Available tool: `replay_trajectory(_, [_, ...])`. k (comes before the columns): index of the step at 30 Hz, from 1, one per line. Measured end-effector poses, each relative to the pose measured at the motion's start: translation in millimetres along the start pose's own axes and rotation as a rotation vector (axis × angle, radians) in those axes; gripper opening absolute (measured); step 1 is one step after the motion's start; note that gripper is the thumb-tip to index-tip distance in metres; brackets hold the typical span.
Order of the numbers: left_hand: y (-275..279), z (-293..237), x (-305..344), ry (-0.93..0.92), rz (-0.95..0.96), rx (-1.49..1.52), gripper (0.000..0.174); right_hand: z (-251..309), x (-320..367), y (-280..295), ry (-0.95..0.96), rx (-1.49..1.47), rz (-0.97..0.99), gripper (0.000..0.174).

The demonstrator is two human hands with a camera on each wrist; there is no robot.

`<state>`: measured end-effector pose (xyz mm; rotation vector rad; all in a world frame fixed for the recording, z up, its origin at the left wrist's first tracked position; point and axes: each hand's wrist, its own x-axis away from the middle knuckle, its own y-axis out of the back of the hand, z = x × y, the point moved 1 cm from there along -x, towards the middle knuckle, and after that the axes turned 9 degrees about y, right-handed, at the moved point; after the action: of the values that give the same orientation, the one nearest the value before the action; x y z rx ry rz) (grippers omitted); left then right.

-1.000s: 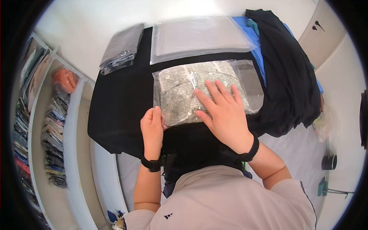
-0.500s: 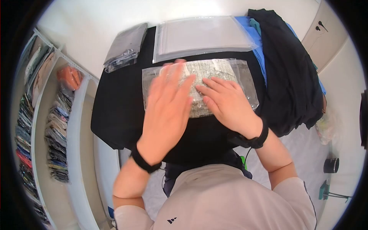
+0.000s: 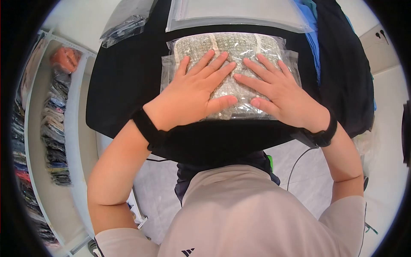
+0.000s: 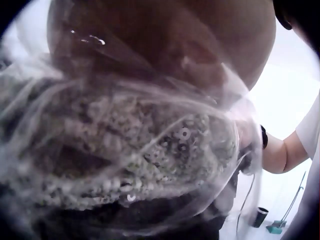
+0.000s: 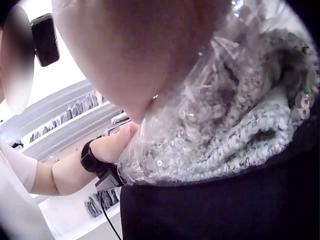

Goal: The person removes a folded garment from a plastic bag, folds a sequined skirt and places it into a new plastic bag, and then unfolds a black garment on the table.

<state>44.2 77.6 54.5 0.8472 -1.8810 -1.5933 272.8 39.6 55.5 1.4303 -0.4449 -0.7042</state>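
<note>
A folded, sequined light-coloured knit garment (image 3: pixel 236 46) lies inside a clear plastic bag (image 3: pixel 293 68) on the black-covered table (image 3: pixel 122 85). Its left half is under my left hand (image 3: pixel 186 96), which presses down with the fingers spread. My right hand (image 3: pixel 287 94) rests spread on the right half, thumb turned toward the left thumb. Crinkled film over the sequined folds (image 4: pixel 145 150) fills the left wrist view. In the right wrist view, the garment's rolled edge (image 5: pixel 225 145) shows through the film beneath the palm. Both palms hide parts of the bag.
Behind the garment lies a stack of clear bags (image 3: pixel 235 16), with a dark bagged garment (image 3: pixel 124 31) to its left. Black cloth (image 3: pixel 346 73) and blue cloth (image 3: pixel 311 40) lie along the right. At left, a shelf holds bagged clothes (image 3: pixel 55 124) and an orange bundle (image 3: pixel 65 59).
My left hand has let go of the bag's lower left corner and moved up flat onto the bag. My right hand has shifted right. The bag's ends now lie closer around the garment.
</note>
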Motion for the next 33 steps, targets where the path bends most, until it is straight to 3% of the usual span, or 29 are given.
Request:
replay_trajectory(9, [-6, 14, -7, 0.009, 0.092, 0.241, 0.072, -10, -13, 4, -0.068, -0.366, 0.177, 0.049])
replay_trajectory(12, [-1, 13, -9, 0.035, 0.193, 0.266, 0.069, -12, -14, 5, -0.068, -0.376, 0.200, 0.049])
replay_trajectory(18, [-2, 11, -10, 0.043, 0.195, 0.258, 0.068, -14, -12, 6, -0.078, -0.374, 0.221, 0.049])
replay_trajectory(22, [-1, 12, -8, 0.036, 0.197, 0.284, 0.066, -12, -10, 5, -0.072, -0.354, 0.215, 0.049])
replay_trajectory(25, [3, 19, -9, 0.015, 0.195, 0.378, 0.062, -16, -6, 8, -0.037, -0.441, 0.047, 0.047])
replay_trajectory(27, [8, 25, -10, -0.034, 0.171, 0.597, 0.057, -23, -4, 13, -0.035, -0.631, -0.033, 0.044])
replay_trajectory(28, [13, 25, -11, -0.038, 0.159, 0.584, 0.057, -25, -6, 18, -0.026, -0.619, -0.044, 0.044])
replay_trajectory(30, [26, 21, -12, -0.161, 0.012, 0.063, 0.053, -26, -9, 28, 0.085, -0.153, 0.090, 0.041])
replay_trajectory(33, [41, 16, -16, -0.191, -0.076, -0.199, 0.052, -33, -16, 34, 0.143, -0.015, 0.121, 0.040])
